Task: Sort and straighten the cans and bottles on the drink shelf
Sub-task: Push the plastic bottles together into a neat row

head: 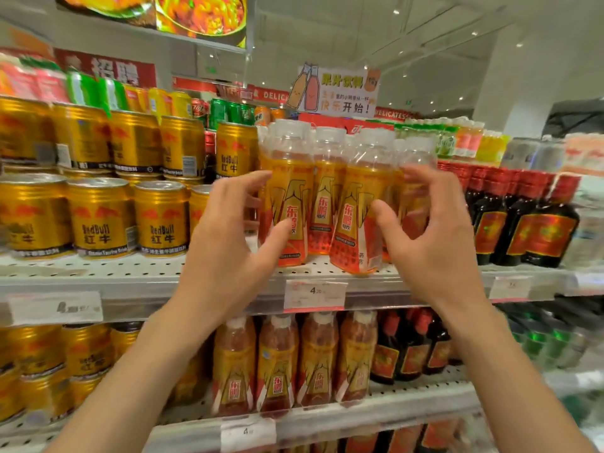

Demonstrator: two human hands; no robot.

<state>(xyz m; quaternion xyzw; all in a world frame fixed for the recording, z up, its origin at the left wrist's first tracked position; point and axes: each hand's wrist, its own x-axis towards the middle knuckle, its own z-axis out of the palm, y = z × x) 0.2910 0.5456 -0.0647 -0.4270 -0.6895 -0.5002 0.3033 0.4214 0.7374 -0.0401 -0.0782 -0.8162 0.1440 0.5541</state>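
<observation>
One head-worn camera is looking straight ahead and slightly down at a shop shelf point(137, 282), standing close to it. The wide lens is bending the shelf edges toward the corners. The left hand point(228, 253) is entering from 7 o'clock and the right hand point(434, 243) from 5 o'clock. Ceiling is showing at 1 o'clock. No second view is sharing the scene.

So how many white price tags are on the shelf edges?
4: one under the gold cans, one below the orange bottles, one at right, one on the lower shelf. Others may be hidden.
</observation>
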